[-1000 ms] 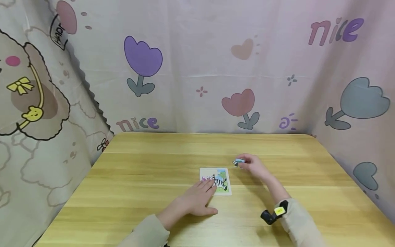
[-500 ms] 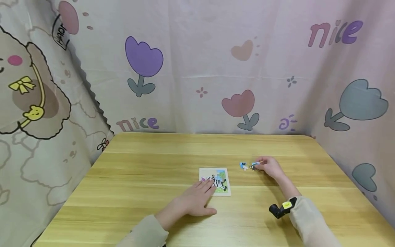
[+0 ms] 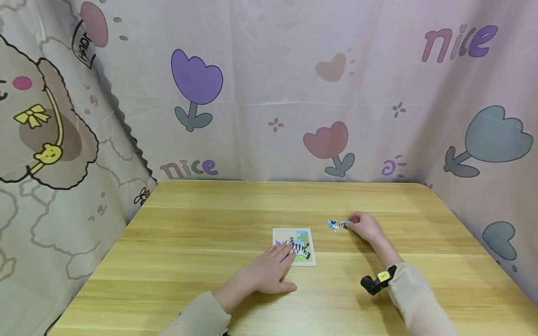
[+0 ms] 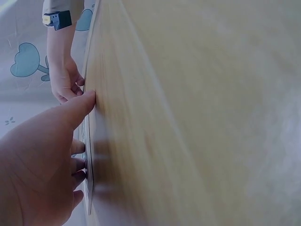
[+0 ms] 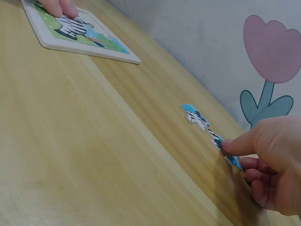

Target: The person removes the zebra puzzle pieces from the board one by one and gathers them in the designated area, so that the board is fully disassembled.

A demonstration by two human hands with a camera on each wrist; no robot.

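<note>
Board is lying mid-frame, looking mostly filled, upper-left patch showing bare. Right hand, right of centre, is pinching a piece; can't tell if touching table. Loose piece is lying just left; both seemingly remaining unfitted. Left hand, fingers straight, is resting on board, covering its lower left. Curtain is hanging behind.

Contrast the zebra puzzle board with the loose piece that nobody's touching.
The zebra puzzle board is much larger than the untouched puzzle piece. The board has straight, pale edges; the piece has an irregular outline. The left hand rests on the board; no hand touches the piece. Both show blue, black and white.
</note>
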